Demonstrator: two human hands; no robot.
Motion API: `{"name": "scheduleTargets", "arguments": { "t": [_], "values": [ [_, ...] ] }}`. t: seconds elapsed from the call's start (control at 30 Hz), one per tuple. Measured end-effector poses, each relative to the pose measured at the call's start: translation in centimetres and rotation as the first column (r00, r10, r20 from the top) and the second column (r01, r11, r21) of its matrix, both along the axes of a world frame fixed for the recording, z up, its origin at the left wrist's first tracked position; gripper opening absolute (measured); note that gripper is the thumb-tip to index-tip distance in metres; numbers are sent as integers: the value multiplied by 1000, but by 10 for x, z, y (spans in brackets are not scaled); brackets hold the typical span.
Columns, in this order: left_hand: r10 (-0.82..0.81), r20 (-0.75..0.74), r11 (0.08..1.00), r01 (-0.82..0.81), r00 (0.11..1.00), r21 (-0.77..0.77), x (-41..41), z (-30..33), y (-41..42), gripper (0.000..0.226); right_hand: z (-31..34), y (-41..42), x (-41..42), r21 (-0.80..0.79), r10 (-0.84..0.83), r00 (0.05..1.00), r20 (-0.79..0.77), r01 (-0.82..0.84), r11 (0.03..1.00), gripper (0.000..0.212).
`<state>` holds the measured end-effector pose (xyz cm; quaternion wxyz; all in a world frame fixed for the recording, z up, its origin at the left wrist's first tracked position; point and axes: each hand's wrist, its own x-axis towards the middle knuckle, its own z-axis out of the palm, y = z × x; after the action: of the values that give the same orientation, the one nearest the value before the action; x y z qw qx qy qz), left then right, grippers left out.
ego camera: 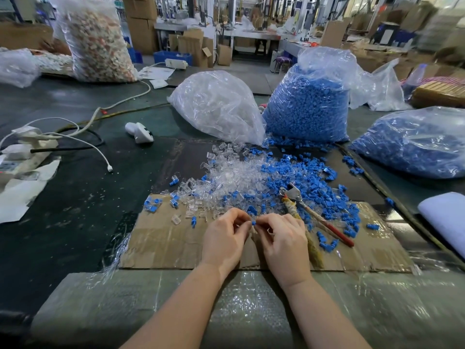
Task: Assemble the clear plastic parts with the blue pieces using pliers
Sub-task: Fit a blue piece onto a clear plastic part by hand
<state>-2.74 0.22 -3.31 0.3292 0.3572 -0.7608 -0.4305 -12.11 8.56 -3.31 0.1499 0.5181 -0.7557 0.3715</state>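
here both hands meet: right hand (pixel 283 238) pinches a blue piece (pixel 253 223); left hand (pixel 224 238) pinches something unclear

No legible text or labels anywhere

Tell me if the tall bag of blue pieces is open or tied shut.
Open: the tall bag of blue pieces has its plastic mouth gaping loose on top.
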Motion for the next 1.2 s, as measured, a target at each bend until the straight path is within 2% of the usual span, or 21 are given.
{"name": "scheduleTargets", "arguments": {
  "t": [0.17, 0.27, 0.37, 0.5, 0.97, 1.1, 1.2],
  "values": [
    [-59, 25, 998, 60, 998, -5, 2, 1, 0, 15, 1, 0, 0, -11, 16, 1000, -19, -17, 1000, 13],
    [-54, -57, 996, 58, 997, 74, 2, 2, 0, 20, 3, 1, 2, -17, 51, 999, -4, -51, 999, 6],
    [-36, -110, 991, 50, 993, 125, 1, 2, 0, 24, 4, 2, 3, -10, 80, 996, 39, -79, 997, 13],
    [-26, -96, 993, 37, 995, 108, 0, 1, -1, 25, 4, 2, 2, 18, 84, 996, 15, -84, 996, 21],
    [-8, -103, 997, 16, 995, 76, -1, 2, -1, 13, 4, 1, 0, -1, 91, 996, -9, -91, 996, 20],
    [-7, -101, 997, 15, 995, 81, -1, 2, -1, 16, 4, 2, 0, 28, 64, 998, 16, -64, 998, 23],
    [0, -123, 990, 17, 992, 138, -2, 2, -1, 18, 7, 5, -2, 46, -62, 998, 15, 62, 997, 28]
  ]
}}
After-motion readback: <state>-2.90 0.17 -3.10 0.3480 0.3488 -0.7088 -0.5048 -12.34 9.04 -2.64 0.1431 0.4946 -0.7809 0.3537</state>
